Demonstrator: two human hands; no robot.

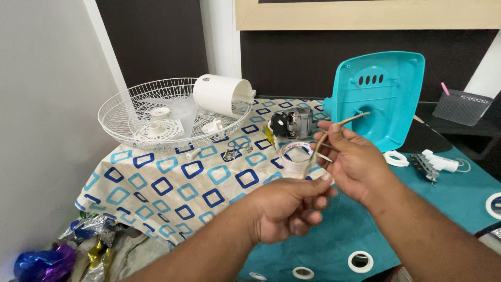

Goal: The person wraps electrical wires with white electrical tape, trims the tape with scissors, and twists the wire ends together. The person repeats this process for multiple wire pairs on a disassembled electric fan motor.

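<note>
My left hand [289, 209] pinches the lower end of a thin pale wire [319, 147] between thumb and forefinger. My right hand [355, 159] grips the same wire higher up, and its free end [360, 115] sticks out toward the turquoise fan housing [383, 96]. Just behind my hands lie a roll of clear tape [293, 154] and a small fan motor [292, 123] on the patterned cloth.
A white wire fan guard [125, 107] at the back left holds a white cylindrical cover [222, 94] and small white parts. Screws [230, 153] lie on the cloth. White parts [438, 161] and rings [360, 260] lie on the teal sheet. A grey basket [462, 107] stands far right. Foil wrapping [47, 258] lies lower left.
</note>
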